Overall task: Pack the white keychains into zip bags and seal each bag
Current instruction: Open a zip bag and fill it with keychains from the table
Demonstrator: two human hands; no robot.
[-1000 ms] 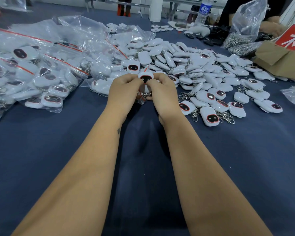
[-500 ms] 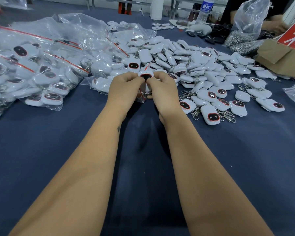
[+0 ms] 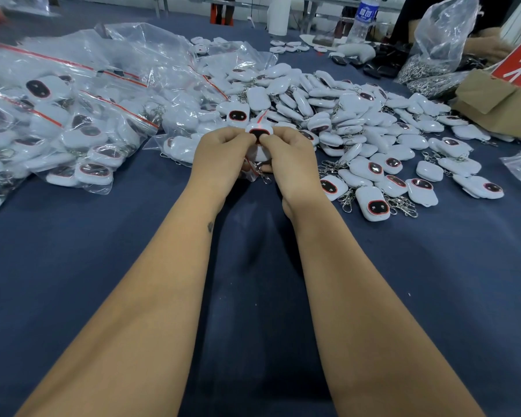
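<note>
Both hands (image 3: 254, 158) hide most of the bagged keychain (image 3: 258, 134)

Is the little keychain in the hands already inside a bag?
It looks inside: clear film with a red strip wraps the keychain pinched between both hands. Whether it is sealed, cannot tell.

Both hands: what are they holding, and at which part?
Left hand and right hand pinch the top edge of a small clear zip bag containing a white keychain.
</note>
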